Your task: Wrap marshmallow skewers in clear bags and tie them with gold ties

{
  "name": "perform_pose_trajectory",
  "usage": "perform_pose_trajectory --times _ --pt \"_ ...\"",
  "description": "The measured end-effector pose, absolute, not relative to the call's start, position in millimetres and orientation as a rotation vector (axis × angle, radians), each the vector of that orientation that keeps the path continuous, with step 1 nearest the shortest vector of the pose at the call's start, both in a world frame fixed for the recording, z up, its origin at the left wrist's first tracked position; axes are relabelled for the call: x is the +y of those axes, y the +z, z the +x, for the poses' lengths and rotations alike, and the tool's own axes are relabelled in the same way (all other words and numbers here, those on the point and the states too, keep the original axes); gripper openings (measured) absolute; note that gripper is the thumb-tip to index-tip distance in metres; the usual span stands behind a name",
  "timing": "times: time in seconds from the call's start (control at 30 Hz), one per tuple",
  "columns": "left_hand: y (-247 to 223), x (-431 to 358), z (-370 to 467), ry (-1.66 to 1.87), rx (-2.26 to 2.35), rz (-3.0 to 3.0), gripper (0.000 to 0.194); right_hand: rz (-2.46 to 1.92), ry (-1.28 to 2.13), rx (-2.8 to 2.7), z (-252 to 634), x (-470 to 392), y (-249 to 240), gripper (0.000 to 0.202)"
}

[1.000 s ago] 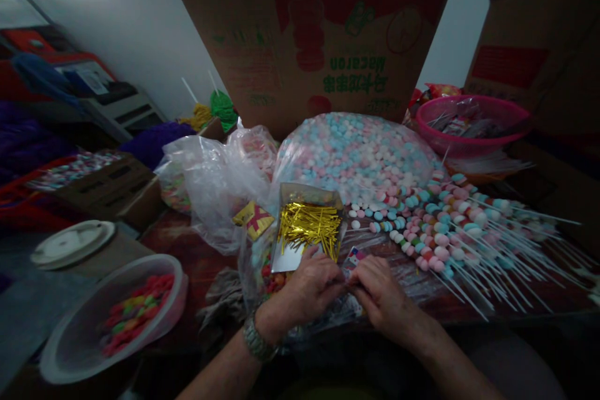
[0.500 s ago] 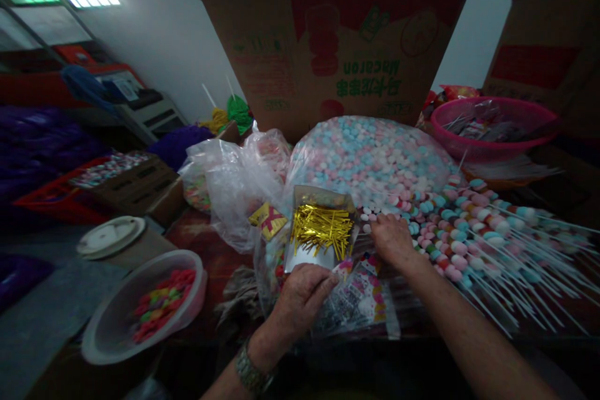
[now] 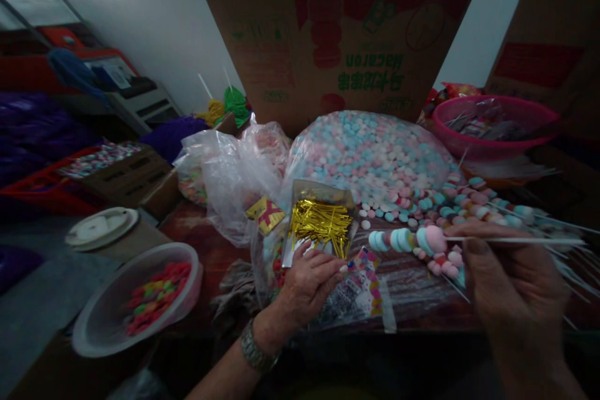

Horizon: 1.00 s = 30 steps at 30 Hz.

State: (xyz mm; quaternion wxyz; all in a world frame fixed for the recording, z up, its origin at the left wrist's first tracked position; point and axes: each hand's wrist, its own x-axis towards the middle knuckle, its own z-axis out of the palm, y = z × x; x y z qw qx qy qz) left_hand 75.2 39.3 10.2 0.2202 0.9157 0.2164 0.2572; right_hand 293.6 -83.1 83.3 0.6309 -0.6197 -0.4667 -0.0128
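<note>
My right hand (image 3: 520, 287) is closed on the white stick of a candy skewer (image 3: 403, 240), held level with its pink and blue candy pieces pointing left. My left hand (image 3: 312, 281), a watch on its wrist, lies with fingers stretched out at the front of a small box (image 3: 323, 190) of gold twist ties (image 3: 323, 220). Its fingertips reach the printed clear packaging bags (image 3: 359, 287) beside the box; whether they touch them I cannot tell. Behind the right hand lie more candy skewers (image 3: 478, 200), partly hidden by it.
A large clear bag of pastel candies (image 3: 365, 144) stands behind the box, before a tall carton (image 3: 356, 31). At left are a plastic bowl (image 3: 194, 290) of colourful candies and a lidded bucket (image 3: 129, 250). A pink basin (image 3: 492, 144) sits at the back right.
My right hand has come from the loose candies back toward me and right, now with a candy skewer in it. My left hand's fingers have spread out at the box's front.
</note>
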Motion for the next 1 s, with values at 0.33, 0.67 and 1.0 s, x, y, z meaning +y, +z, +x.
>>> perform_pose_trajectory --times 0.33,0.67,1.0 --pt "16 31 77 0.761 0.699 2.533 0.022 -1.261 0.104 -1.447 284 -98 74 0.024" --pt "18 24 76 0.731 0.518 2.568 0.024 -1.315 0.232 -0.914 296 -95 74 0.009" --pt "17 26 77 0.713 0.627 2.392 0.022 -1.194 0.176 -1.085 289 -106 63 0.015"
